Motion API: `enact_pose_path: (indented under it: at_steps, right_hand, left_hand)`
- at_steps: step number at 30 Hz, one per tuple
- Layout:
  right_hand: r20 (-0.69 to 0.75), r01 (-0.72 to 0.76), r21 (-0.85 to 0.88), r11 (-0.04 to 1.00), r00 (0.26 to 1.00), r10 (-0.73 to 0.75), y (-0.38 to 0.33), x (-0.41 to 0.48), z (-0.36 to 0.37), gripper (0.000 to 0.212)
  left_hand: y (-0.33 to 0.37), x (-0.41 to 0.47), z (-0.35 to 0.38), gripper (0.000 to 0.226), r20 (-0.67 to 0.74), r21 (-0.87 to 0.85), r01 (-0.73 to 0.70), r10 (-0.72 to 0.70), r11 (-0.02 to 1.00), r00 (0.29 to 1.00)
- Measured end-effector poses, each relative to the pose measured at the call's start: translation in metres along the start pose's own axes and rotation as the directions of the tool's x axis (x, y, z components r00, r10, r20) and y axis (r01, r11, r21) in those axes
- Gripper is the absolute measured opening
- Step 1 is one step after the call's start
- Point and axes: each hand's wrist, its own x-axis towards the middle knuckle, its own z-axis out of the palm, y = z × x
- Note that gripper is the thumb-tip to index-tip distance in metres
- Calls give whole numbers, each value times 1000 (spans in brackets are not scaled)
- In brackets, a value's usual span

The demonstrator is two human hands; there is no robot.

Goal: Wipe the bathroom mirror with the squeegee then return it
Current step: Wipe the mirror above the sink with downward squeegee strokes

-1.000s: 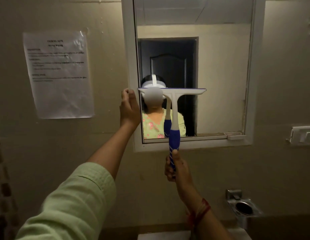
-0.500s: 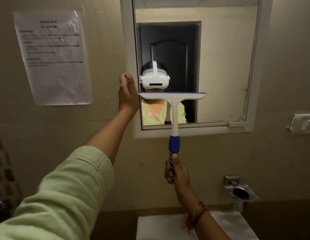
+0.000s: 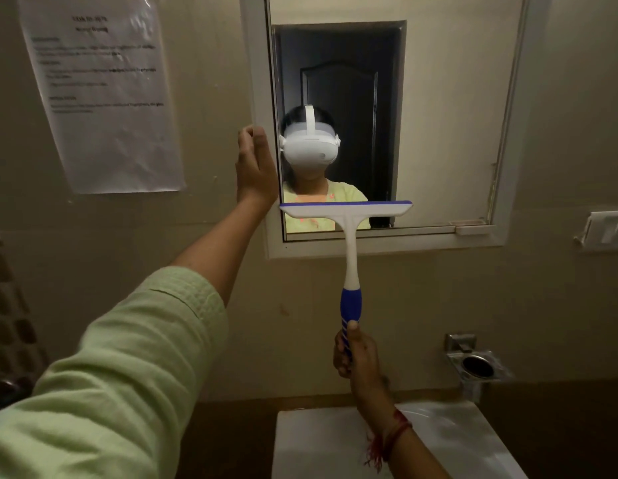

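Note:
The white-framed mirror (image 3: 449, 126) hangs on the beige wall straight ahead. A white squeegee (image 3: 349, 229) with a blue handle stands upright against it, its blade flat on the lower left of the glass, just above the bottom frame. My right hand (image 3: 355, 354) grips the bottom of the blue handle. My left hand (image 3: 255, 167) rests flat on the mirror's left frame, fingers together, holding nothing. The glass reflects a person in a white headset and a dark door.
A printed paper notice (image 3: 100, 95) is stuck to the wall at the left. A white sink (image 3: 449, 440) sits below. A metal wall holder (image 3: 476, 364) is at the lower right, and a white switch plate (image 3: 608, 233) at the right edge.
The squeegee blade has slid down the glass from about the mirror's mid-height to near its bottom edge. My right hand dropped with it. My left hand stayed on the frame.

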Motion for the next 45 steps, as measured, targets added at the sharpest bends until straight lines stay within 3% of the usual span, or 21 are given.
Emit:
enact_pose_path:
  at_steps: [17,19,23,26,31,38,42,45]
  right_hand:
    - [-72,-69,23,997,995,70,3,-25,-4,87]
    - [-80,-97,42,994,992,100,3,-31,0,81]
    - [-117,-130,65,989,984,137,-1,-42,3,46]
    - [-226,-54,69,996,972,68,-9,-43,6,43]
    - [-250,129,122,984,964,-95,-75,-17,6,42]
    - [-227,295,49,954,934,-277,-205,36,7,49]
    - [-75,311,239,920,950,-302,-260,57,15,56]
    - [-28,318,252,914,947,-321,-293,72,22,53]
  left_hand:
    - [3,-2,0,36,21,22,51,-52,998,998]
    - [4,-3,0,35,16,28,48,-48,998,999]
    - [6,-4,-1,26,6,39,37,-37,999,999]
    - [7,-5,-2,32,5,20,33,-33,999,999]
    - [8,-4,-3,31,8,20,12,-12,1000,1000]
    - [6,-8,-3,34,-26,16,-7,7,1000,1000]
    - [5,-10,-4,28,-18,37,-18,18,999,1000]
    - [4,-7,-3,28,-29,45,-24,26,999,999]
